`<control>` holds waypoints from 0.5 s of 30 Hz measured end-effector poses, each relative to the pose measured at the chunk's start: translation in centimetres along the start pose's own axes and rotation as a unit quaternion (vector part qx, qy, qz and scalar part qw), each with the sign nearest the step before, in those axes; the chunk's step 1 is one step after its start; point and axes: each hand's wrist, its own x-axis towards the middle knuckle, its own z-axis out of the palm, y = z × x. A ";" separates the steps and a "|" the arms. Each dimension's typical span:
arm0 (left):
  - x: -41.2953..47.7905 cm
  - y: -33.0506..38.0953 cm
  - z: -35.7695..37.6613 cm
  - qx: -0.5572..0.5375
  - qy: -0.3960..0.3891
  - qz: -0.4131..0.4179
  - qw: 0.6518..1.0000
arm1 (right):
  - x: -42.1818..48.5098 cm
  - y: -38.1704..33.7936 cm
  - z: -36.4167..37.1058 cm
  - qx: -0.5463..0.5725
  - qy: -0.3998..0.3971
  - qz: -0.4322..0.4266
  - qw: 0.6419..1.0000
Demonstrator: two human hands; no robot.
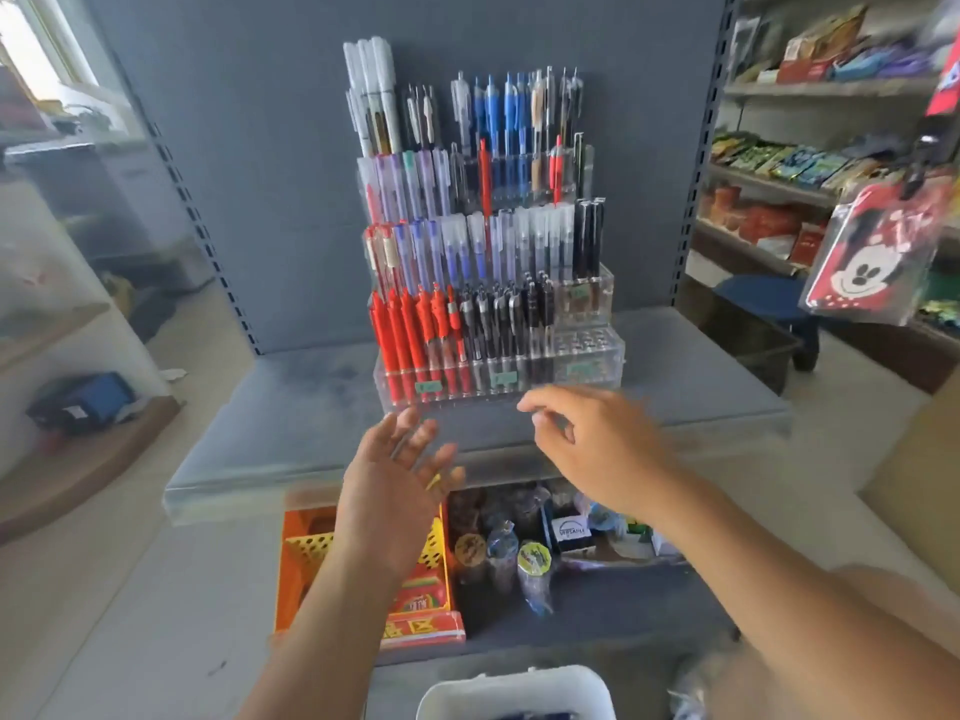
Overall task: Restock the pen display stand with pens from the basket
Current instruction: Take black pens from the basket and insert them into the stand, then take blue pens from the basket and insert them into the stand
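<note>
A clear tiered pen display stand [485,283] stands on the grey shelf [311,397], filled with red, black, blue and white pens; the holes at its lower right [587,348] hold none. My left hand [400,485] hovers in front of the stand, fingers spread, holding nothing. My right hand [597,444] floats just before the stand's front edge, fingers loosely curled and empty. The rim of a white basket [514,691] shows at the bottom edge, dark pens barely visible inside.
Below the shelf sit an orange box with a yellow perforated tray [311,550] and several wrapped rolls and small packs [519,553]. Snack shelves [779,184] and a hanging cartoon-mouse pouch [872,257] are at right. A dark bin [748,345] stands on the floor.
</note>
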 end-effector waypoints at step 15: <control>-1.4 -13.5 -14.3 0.446 0.087 -0.165 0.875 | -15.8 8.7 19.0 -0.018 -0.366 0.155 0.918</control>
